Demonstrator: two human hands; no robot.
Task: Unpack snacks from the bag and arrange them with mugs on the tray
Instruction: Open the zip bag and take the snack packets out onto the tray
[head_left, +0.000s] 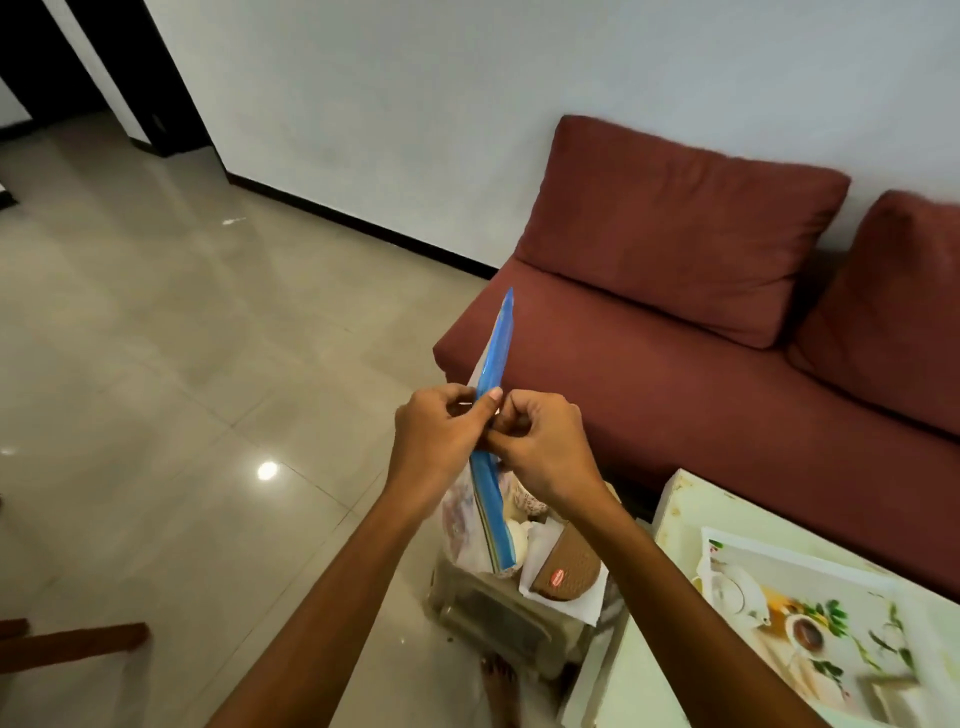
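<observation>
Both grips are tight pinches, left hand and right hand nipping the zip bag at its blue seal, held in mid-air left of the tray, so this looks like the opening step, and next the seal wants peeling apart.

Maroon sofa against white wall; glossy tiled floor.

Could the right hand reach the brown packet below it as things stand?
Probably not at once: the right hand and left hand both pinch the blue strip of the zip bag. The brown packet lies uncovered below the right wrist, so once the hand lets go the way looks free.
</observation>
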